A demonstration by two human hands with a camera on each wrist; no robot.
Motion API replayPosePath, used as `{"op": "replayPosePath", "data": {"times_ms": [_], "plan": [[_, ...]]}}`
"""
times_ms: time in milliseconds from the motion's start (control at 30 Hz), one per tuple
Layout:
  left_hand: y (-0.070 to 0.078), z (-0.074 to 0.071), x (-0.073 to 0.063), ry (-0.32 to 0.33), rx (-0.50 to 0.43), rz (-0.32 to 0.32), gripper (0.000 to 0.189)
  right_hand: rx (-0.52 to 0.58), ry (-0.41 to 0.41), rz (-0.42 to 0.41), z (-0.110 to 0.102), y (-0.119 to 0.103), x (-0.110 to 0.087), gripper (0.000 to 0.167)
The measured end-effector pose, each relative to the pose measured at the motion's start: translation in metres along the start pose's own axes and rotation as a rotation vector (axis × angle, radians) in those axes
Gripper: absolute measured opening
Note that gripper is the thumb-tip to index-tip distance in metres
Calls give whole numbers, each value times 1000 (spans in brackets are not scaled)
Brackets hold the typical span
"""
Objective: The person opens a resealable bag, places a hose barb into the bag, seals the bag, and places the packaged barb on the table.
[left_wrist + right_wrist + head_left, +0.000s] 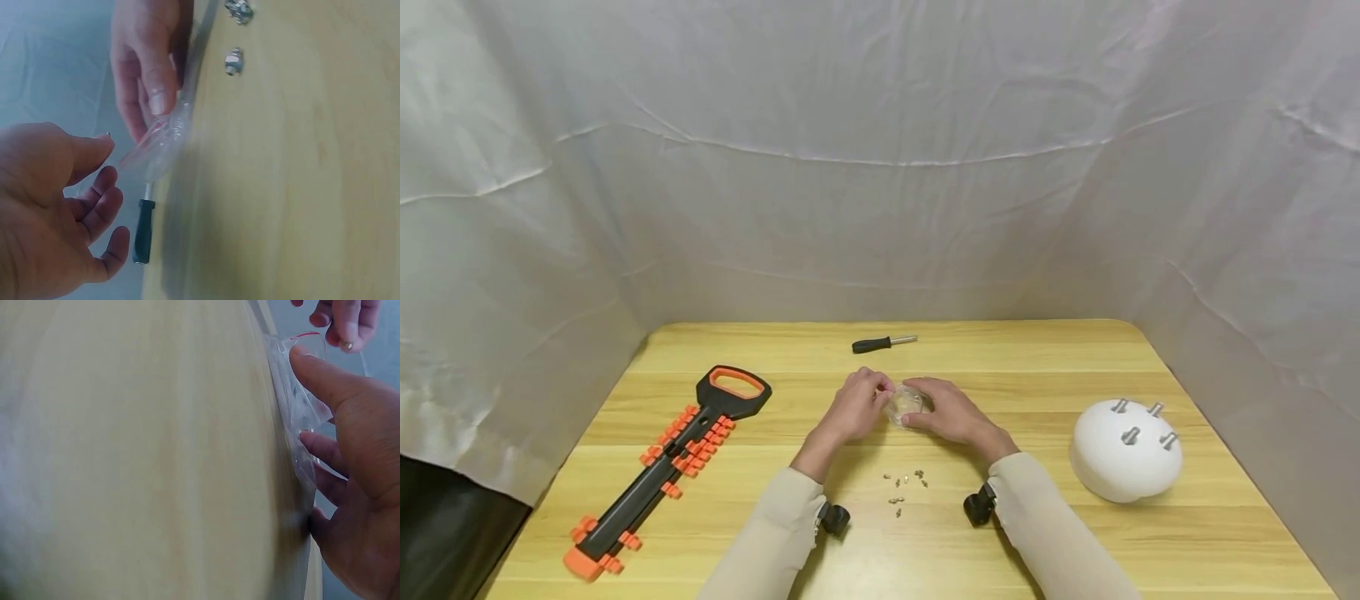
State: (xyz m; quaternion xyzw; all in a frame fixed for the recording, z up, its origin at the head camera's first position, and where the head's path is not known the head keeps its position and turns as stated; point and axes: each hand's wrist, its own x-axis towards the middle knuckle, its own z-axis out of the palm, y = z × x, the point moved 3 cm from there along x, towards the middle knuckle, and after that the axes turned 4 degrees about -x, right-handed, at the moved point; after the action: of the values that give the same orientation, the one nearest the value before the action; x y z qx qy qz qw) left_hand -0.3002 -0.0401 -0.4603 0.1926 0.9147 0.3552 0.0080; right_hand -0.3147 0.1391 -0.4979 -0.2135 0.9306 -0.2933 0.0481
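Note:
My right hand (953, 410) holds a clear plastic zip bag (906, 406) with a red strip along its mouth, thumb on one side and fingers on the other. Beside the bag's mouth, the thumb and index finger of my left hand (853, 407) pinch a tiny metal fitting (348, 345); only its tip shows. Several small metal fittings (234, 61), shaped like grease nipples, lie loose on the table nearer to me. Whether the bag holds any is hard to tell.
Behind the hands lies a black-handled screwdriver (872, 344). At the left is a black rack with orange clips (662, 467). A white rounded block with several metal studs (1123, 454) stands at the right. Grey curtains (880, 208) surround the wooden table (1000, 533).

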Motion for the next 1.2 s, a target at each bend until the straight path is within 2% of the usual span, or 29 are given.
{"op": "replayPosePath", "data": {"times_ms": [200,400,600,800,967,1200], "plan": [[-4,9,6,-21,24,-47,15,-15,-3,4,0,0,1,68],[-8,12,6,-20,58,-84,13,-22,0,8,0,-1,1,67],[-9,11,4,-9,2,-79,14,-27,0,11,-1,-3,0,67],[-4,2,-7,-16,-62,-60,14,-26,-2,4,-1,-2,0,67],[5,-5,-20,-42,-49,-7,8,-10,4,-7,-2,-2,-1,66],[6,-10,-39,-79,-17,18,9,-11,1,1,-1,-2,0,67]]}}
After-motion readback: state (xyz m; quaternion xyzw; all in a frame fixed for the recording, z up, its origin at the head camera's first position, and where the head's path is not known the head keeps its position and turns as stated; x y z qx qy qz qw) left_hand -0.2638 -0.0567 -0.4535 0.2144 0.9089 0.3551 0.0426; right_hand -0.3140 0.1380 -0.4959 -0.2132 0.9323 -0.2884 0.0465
